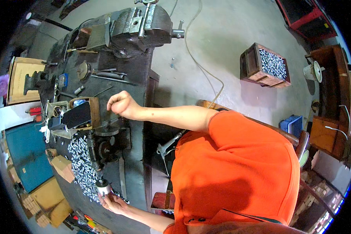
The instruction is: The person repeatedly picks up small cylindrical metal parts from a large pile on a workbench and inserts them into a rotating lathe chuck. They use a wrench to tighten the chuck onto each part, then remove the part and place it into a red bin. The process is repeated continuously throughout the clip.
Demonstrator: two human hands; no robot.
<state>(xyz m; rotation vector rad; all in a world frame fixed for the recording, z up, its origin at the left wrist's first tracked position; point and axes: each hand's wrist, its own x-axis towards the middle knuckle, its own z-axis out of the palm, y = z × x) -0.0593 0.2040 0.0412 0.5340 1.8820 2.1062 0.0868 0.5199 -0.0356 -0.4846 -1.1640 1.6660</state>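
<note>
My left hand (112,203) is at the end of a silver metal cylinder (103,188) on a dark bench-mounted machine (105,150). Its fingers are pinched together there, and what lies between them is too small to make out. My right hand (123,104) is curled above the bench, beside a wooden box (94,112) and near the machine's toothed wheel (107,131). Whatever its fingers close on is hidden beneath the hand. A pile of small shiny metal sleeves (81,167) lies on the bench beyond the machine.
A large vise (144,27) stands at the bench's top end, with metal rods (109,74) nearby. A cardboard box (63,168) sits past the pile. On the floor are a wooden crate (257,64) full of metal pieces, a hose (199,64) and a blue bin (291,125).
</note>
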